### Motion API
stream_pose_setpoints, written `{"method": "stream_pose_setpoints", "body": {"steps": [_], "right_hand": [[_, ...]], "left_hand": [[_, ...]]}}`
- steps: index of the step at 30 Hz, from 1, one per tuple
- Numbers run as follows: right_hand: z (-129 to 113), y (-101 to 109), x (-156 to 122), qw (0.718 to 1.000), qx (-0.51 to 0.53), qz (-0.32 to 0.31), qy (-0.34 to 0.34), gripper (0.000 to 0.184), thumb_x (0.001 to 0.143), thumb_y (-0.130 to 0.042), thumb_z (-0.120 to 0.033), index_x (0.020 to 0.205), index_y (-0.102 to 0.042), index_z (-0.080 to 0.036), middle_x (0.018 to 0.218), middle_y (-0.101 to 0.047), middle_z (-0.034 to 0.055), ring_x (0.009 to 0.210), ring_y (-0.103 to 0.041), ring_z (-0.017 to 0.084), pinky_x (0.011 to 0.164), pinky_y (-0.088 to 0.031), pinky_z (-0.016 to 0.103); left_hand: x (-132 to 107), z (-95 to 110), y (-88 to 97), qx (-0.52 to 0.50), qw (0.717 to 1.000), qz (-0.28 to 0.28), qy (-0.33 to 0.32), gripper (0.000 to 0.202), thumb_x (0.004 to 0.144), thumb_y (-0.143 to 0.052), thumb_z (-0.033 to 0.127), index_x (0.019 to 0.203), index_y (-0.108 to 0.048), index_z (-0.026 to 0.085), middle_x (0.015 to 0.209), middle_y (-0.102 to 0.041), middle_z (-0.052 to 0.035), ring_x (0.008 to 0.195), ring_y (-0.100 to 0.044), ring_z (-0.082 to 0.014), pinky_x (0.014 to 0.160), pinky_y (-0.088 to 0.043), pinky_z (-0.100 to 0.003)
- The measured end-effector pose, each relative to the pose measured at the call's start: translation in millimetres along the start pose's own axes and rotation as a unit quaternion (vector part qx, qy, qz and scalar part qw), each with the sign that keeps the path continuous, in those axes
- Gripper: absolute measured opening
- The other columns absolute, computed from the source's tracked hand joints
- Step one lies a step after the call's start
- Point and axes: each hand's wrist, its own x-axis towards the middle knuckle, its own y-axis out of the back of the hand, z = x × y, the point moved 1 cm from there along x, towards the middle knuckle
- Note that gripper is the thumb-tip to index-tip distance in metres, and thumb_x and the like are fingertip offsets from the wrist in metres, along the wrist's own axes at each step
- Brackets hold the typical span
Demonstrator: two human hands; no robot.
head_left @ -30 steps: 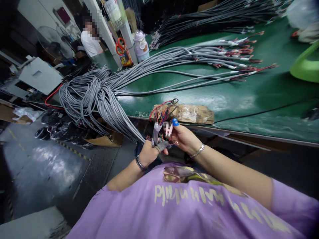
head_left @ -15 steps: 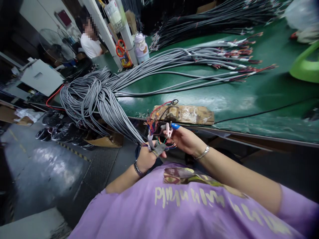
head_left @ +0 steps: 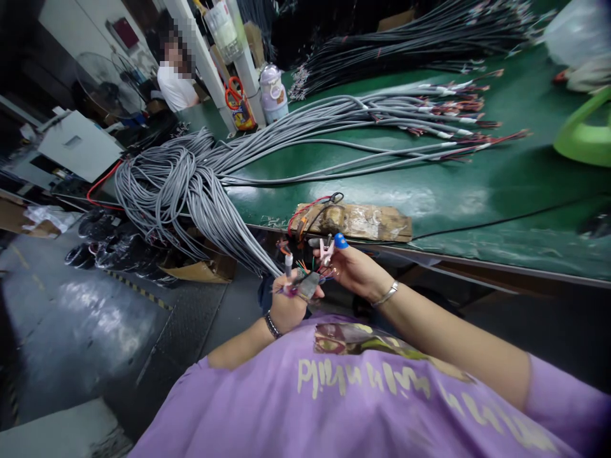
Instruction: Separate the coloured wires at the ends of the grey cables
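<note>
My left hand (head_left: pixel 290 308), low in front of the bench edge, is closed around a grey cable end (head_left: pixel 288 264). Thin coloured wires fan out beside its grey-wrapped thumb. Close by on the right, my right hand (head_left: pixel 358 270) pinches a pale pink clip (head_left: pixel 326 251) with metal jaws; a blue cover sits on one fingertip. The clip is just above the loose wire ends, and I cannot tell whether it touches one. Behind both hands, a worn wooden block (head_left: pixel 372 221) lies at the bench edge, with red and black leads on it.
Grey cables (head_left: pixel 191 184) hang over the edge on the left and stretch across the green bench (head_left: pixel 477 210). Black cables (head_left: pixel 382 54) lie at the back. A lilac bottle (head_left: pixel 273 95) stands by a post. One person (head_left: pixel 176 86) is beyond the bench, and a green handled object (head_left: pixel 585 130) is at right.
My left hand has shifted slightly right, and the cable end has turned in it. The right hand, still pinching the clip, has moved a little to the right.
</note>
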Motion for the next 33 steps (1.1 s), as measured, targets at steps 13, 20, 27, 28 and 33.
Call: {"method": "stream_pose_setpoints", "body": {"steps": [13,20,27,28,33], "right_hand": [[3.9,-4.0,3.6,0.998,0.05,0.02,0.034,0.025,0.078,-0.075,-0.043,0.079,-0.07,-0.018,0.071,-0.069,0.001,0.059,-0.06,0.012,0.058,-0.05,0.025],[1.5,-4.4,-1.0,0.998,0.05,0.022,0.009,0.037,0.081,-0.067,-0.056,0.084,-0.069,-0.019,0.072,-0.069,0.0019,0.061,-0.06,0.013,0.056,-0.048,0.025],[-0.4,3.2,-7.8,0.999,0.039,-0.017,-0.03,0.042,0.084,-0.059,-0.061,0.088,-0.068,-0.02,0.078,-0.069,0.0022,0.066,-0.06,0.013,0.058,-0.047,0.024],[-0.8,3.4,-8.1,0.999,0.036,-0.021,-0.032,0.04,0.084,-0.059,-0.059,0.088,-0.068,-0.02,0.077,-0.068,0.0024,0.065,-0.06,0.013,0.058,-0.048,0.025],[-4.7,2.4,-7.1,1.0,0.008,-0.006,-0.012,0.027,0.084,-0.067,-0.045,0.082,-0.069,-0.019,0.077,-0.069,0.0034,0.063,-0.06,0.014,0.058,-0.049,0.025]], "left_hand": [[4.4,-13.6,-4.3,0.009,1.0,-0.015,0.01,0.032,0.085,-0.061,0.04,0.066,-0.065,0.014,0.063,-0.066,-0.005,0.06,-0.059,-0.0138,0.062,-0.048,-0.026],[1.9,-7.9,-0.6,0.013,1.0,-0.021,0.01,0.032,0.084,-0.063,0.039,0.064,-0.065,0.015,0.064,-0.066,-0.0043,0.062,-0.06,-0.0137,0.063,-0.048,-0.025],[-3.7,3.0,3.5,0.001,1.0,-0.01,0.015,0.039,0.082,-0.064,0.05,0.065,-0.064,0.015,0.06,-0.064,-0.0039,0.056,-0.057,-0.0127,0.059,-0.046,-0.025],[-3.4,2.7,3.6,0.003,1.0,-0.012,0.013,0.039,0.082,-0.064,0.05,0.065,-0.064,0.015,0.061,-0.065,-0.0042,0.057,-0.057,-0.0129,0.059,-0.046,-0.025],[0.6,-1.4,2.9,0.018,1.0,-0.02,0.009,0.039,0.079,-0.068,0.048,0.059,-0.063,0.015,0.061,-0.065,-0.0043,0.058,-0.057,-0.0128,0.059,-0.046,-0.025]]}}
